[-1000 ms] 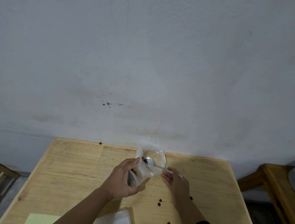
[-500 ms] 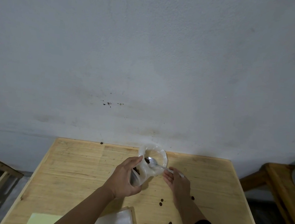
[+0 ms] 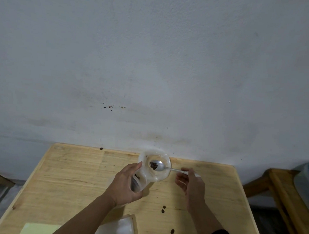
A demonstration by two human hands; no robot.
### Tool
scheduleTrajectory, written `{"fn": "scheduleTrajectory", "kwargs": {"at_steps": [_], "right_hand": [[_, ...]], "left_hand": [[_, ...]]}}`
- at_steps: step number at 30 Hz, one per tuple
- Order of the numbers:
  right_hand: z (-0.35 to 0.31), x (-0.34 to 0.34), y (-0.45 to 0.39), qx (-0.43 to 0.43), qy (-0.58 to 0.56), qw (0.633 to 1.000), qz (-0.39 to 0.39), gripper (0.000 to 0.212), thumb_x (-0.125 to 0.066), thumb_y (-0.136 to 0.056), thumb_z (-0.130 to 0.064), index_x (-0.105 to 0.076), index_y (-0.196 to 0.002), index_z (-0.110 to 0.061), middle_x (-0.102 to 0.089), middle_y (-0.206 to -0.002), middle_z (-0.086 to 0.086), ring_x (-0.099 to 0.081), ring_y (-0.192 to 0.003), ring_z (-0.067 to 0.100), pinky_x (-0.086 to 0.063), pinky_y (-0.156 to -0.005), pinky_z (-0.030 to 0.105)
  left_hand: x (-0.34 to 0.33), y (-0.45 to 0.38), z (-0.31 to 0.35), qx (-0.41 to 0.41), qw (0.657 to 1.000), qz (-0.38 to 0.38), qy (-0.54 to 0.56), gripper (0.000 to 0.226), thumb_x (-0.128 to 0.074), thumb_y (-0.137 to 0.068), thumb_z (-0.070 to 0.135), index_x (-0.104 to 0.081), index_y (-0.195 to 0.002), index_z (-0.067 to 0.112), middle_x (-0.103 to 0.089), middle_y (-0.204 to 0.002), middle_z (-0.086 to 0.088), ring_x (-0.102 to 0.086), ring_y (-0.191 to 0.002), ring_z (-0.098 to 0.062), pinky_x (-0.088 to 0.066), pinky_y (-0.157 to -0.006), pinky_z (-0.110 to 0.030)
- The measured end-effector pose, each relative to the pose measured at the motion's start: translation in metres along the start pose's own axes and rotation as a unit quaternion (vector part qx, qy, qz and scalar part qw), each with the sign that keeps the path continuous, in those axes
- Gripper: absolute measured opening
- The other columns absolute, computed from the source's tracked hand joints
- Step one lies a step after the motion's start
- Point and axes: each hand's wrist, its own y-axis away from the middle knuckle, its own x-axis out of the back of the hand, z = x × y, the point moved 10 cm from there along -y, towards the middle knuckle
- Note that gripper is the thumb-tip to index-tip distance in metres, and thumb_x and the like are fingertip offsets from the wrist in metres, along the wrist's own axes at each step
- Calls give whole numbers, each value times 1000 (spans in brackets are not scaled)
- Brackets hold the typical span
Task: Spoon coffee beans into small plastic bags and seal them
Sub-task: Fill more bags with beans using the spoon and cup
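Head camera looks down on one wooden tabletop [image 3: 73, 180] set against a grey wall [image 3: 152, 63]. One small clear plastic bag [image 3: 154, 170] is held above the tabletop's far edge, near its middle, its mouth spread wide and facing up. The left hand [image 3: 127, 183] has its grip curled round the bag's lower part, thumb by the rim. One metal spoon [image 3: 158, 165] sits with its bowl inside the bag's mouth, carrying a small cluster of coffee beans [image 3: 153, 165]; a few more beans show dark through the plastic by the left thumb. The right hand [image 3: 191, 184] pinches the spoon's handle, its grip closed on it.

Four loose beans lie on the tabletop: one at the far edge toward the left [image 3: 101, 148], two close together [image 3: 163, 209] near the right forearm, one by the near edge [image 3: 172, 231]. At the near edge lie one pale yellow sheet [image 3: 39, 229] and one clear plastic piece [image 3: 120, 228]. No writing can be read anywhere.
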Motion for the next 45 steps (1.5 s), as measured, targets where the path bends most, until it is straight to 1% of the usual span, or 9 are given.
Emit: {"fn": "scheduleTrajectory", "kwargs": {"at_steps": [9, 13, 18, 21, 24, 28, 35, 39, 45], "right_hand": [[-36, -28, 25, 103, 98, 986, -88, 31, -39, -99, -16, -64, -86, -3, -64, -68, 11, -62, -64, 21, -53, -57, 32], [-43, -36, 33, 161, 156, 968, -111, 30, -41, -98, -13, -68, -88, -4, -63, -69, 8, -61, -63, 15, -55, -55, 29], [-49, -34, 39, 180, 149, 966, -111, 29, -43, -97, -10, -70, -89, -5, -59, -69, 8, -58, -60, 10, -53, -53, 25], [-50, -16, 36, 159, 90, 980, -75, 27, -44, -96, -12, -69, -90, -3, -58, -69, 9, -57, -61, 12, -52, -53, 25], [-41, 16, 29, 111, 22, 994, 4, 18, -53, -92, -10, -69, -90, -2, -62, -74, 12, -60, -64, 17, -51, -53, 24], [-15, 50, 29, 79, 57, 992, 80, 14, -56, -90, -10, -68, -94, -5, -69, -82, 15, -64, -71, 23, -49, -48, 17], [30, 59, 21, 33, 126, 983, 132, 14, -55, -88, -3, -67, -95, -6, -71, -78, 11, -68, -73, 24, -56, -68, 35], [39, 53, 20, 12, 171, 973, 155, 10, -58, -85, -9, -66, -85, -15, -71, -72, 4, -67, -71, 20, -57, -75, 40], [40, 55, 17, 7, 274, 945, 181, 7, -61, -84, -20, -67, -81, -17, -69, -69, 1, -64, -67, 17, -46, -63, 27]], "left_hand": [[1, 1, 2, 9, 1000, 11, 1, 107, -65, -52, 68, -30, -145, 27, -36, -140, 14, -38, -128, -4, -37, -108, -29], [2, 1, 3, 9, 1000, 24, 12, 100, -66, -54, 58, -32, -143, 28, -39, -138, 15, -40, -129, -5, -36, -108, -26], [7, 2, 11, 7, 999, 36, 16, 102, -63, -53, 63, -33, -143, 27, -37, -133, 18, -40, -124, -2, -31, -103, -17], [9, 3, 8, 9, 999, 41, 19, 101, -66, -54, 63, -32, -143, 28, -37, -133, 20, -39, -123, -1, -34, -105, -21], [12, 5, 3, 11, 999, 52, 11, 93, -76, -62, 44, -31, -143, 31, -39, -136, 18, -39, -124, -2, -33, -103, -19], [21, 9, 2, 13, 997, 80, 13, 89, -80, -67, 37, -34, -143, 29, -41, -139, 16, -39, -125, -1, -30, -101, -17], [21, 15, 0, 25, 993, 95, 58, 85, -83, -66, 32, -39, -139, 29, -46, -136, 15, -43, -125, -3, -33, -103, -21], [16, 14, 4, 40, 994, 81, 70, 94, -75, -55, 56, -40, -138, 31, -45, -133, 17, -43, -121, 1, -32, -99, -16], [13, 12, 4, 47, 994, 81, 58, 101, -62, -47, 72, -41, -137, 32, -42, -127, 15, -41, -117, 0, -35, -102, -22]]}}
